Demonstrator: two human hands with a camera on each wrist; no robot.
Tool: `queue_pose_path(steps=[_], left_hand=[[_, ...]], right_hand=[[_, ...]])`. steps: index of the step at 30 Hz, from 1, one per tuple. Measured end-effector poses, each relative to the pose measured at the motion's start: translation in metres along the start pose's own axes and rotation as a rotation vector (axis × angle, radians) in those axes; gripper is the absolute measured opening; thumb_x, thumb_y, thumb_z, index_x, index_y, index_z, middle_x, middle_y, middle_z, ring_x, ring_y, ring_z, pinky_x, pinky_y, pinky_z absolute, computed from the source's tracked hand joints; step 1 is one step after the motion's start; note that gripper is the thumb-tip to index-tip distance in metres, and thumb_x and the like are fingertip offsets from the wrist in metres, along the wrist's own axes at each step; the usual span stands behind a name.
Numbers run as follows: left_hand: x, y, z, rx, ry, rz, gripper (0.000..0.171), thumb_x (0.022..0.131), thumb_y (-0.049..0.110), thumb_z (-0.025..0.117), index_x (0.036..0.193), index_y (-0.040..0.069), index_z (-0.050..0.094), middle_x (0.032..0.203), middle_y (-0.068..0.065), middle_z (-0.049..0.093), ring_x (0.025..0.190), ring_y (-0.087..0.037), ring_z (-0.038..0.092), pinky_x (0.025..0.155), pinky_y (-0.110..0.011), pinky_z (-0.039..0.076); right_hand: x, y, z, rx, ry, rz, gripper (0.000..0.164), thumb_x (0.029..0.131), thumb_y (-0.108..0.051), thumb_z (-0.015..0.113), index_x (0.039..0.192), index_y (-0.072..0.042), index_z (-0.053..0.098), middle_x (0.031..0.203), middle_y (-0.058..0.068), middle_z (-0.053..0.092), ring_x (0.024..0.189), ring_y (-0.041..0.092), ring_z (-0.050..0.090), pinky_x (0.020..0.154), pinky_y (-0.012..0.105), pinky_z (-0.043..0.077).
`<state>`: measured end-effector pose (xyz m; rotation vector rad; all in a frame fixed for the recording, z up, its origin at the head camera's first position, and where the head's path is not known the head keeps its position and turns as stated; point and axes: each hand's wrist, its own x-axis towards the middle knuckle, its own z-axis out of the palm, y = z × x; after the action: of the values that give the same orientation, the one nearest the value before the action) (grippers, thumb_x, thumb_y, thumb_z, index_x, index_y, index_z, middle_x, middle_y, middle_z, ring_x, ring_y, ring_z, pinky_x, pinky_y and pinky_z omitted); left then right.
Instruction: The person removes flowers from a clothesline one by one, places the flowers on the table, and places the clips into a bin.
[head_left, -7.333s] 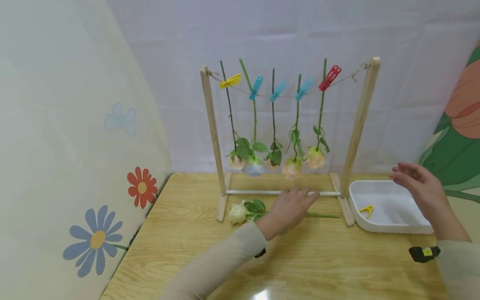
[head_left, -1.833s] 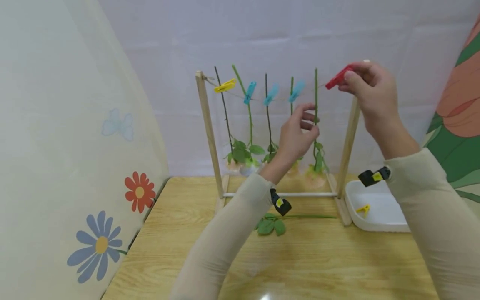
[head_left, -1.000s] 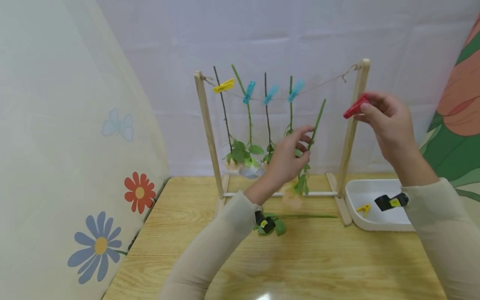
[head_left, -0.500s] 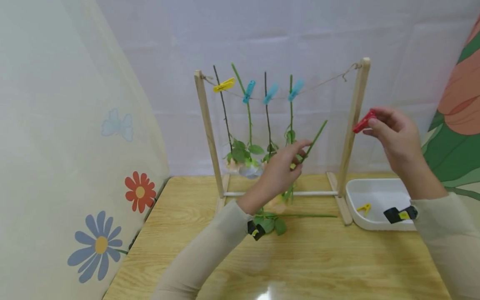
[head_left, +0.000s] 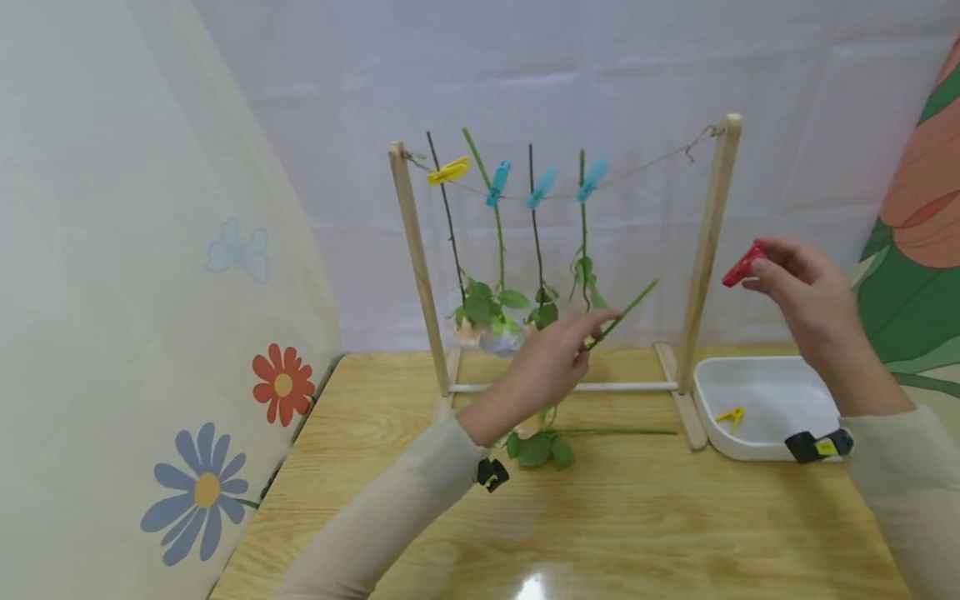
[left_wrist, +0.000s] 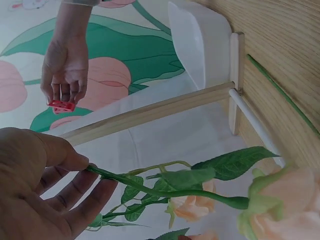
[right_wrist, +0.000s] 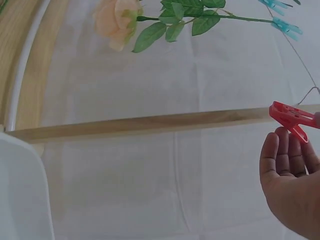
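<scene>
My left hand [head_left: 551,362] pinches the green stem [head_left: 633,304] of a peach rose between thumb and fingers. The stem slants, its cut end up to the right, and the bloom [left_wrist: 287,200] shows large in the left wrist view. Out to the right, beyond the rack's post, my right hand [head_left: 813,304] pinches a red clothespin [head_left: 742,265] in the air. Beneath my left hand, another rose stem [head_left: 615,432] with green leaves [head_left: 536,450] lies on the table; my left arm hides its flower in the head view.
A wooden rack [head_left: 708,250] carries a string [head_left: 637,171]. Several roses hang head-down from it by a yellow clothespin [head_left: 448,171] and blue clothespins [head_left: 498,184]. Right of the rack, a white tray [head_left: 765,454] holds a yellow clothespin [head_left: 731,417].
The red clothespin has come off the string into my right hand, which has moved down and right. My left hand has taken that rose down, lowering and tilting it toward the table.
</scene>
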<state>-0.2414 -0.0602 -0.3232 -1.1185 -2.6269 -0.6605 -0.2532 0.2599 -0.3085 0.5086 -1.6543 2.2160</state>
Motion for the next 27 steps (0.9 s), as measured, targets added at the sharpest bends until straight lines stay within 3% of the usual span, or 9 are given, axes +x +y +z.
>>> queue_pose_path(steps=[5,11,16,18,25,27], left_hand=[[-0.008,0.000,0.002,0.062,-0.045,0.012,0.070,0.095,-0.005,0.060,0.156,0.021,0.038,0.128,-0.005,0.065,0.060,-0.008,0.052,0.052,-0.020,0.044],[-0.016,0.002,0.008,0.172,-0.090,0.043,0.069,0.094,-0.006,0.059,0.155,0.020,0.039,0.130,-0.007,0.066,0.075,-0.016,0.062,0.051,-0.020,0.043],[-0.024,0.004,0.015,0.207,-0.172,0.012,0.068,0.096,-0.006,0.055,0.156,0.022,0.037,0.132,-0.007,0.064,0.065,-0.013,0.052,0.041,-0.017,0.036],[-0.028,0.003,0.019,0.228,-0.191,0.019,0.069,0.096,-0.006,0.055,0.156,0.022,0.037,0.133,-0.007,0.064,0.069,-0.011,0.052,0.042,-0.015,0.035],[-0.041,-0.005,0.037,0.354,-0.173,0.095,0.067,0.094,-0.006,0.059,0.153,0.021,0.041,0.123,0.000,0.066,0.080,-0.012,0.060,0.046,-0.013,0.036],[-0.045,-0.007,0.042,0.385,-0.186,0.104,0.066,0.096,-0.004,0.060,0.153,0.022,0.040,0.126,0.001,0.065,0.086,-0.014,0.062,0.046,-0.013,0.036]], right_hand=[[-0.005,0.003,-0.011,0.024,0.004,0.010,0.025,0.098,0.006,0.059,0.118,-0.004,0.069,0.103,0.004,0.068,0.092,0.013,0.066,0.080,0.020,0.058],[-0.011,0.006,-0.023,0.040,0.021,0.029,0.026,0.097,0.007,0.059,0.117,-0.005,0.071,0.101,0.003,0.070,0.091,0.012,0.067,0.080,0.021,0.058],[-0.016,0.010,-0.033,0.066,0.044,0.071,0.025,0.097,0.007,0.059,0.115,-0.005,0.071,0.101,0.003,0.071,0.090,0.012,0.068,0.080,0.020,0.058],[-0.018,0.011,-0.038,0.075,0.053,0.092,0.025,0.097,0.006,0.059,0.115,-0.006,0.071,0.101,0.002,0.071,0.090,0.012,0.069,0.079,0.020,0.059],[-0.027,0.017,-0.052,0.132,0.073,0.124,0.025,0.098,0.007,0.058,0.115,-0.005,0.071,0.101,0.003,0.070,0.090,0.012,0.069,0.079,0.021,0.059],[-0.029,0.019,-0.055,0.093,0.096,0.122,0.024,0.098,0.005,0.059,0.114,-0.007,0.071,0.100,0.002,0.070,0.090,0.011,0.069,0.079,0.020,0.058]])
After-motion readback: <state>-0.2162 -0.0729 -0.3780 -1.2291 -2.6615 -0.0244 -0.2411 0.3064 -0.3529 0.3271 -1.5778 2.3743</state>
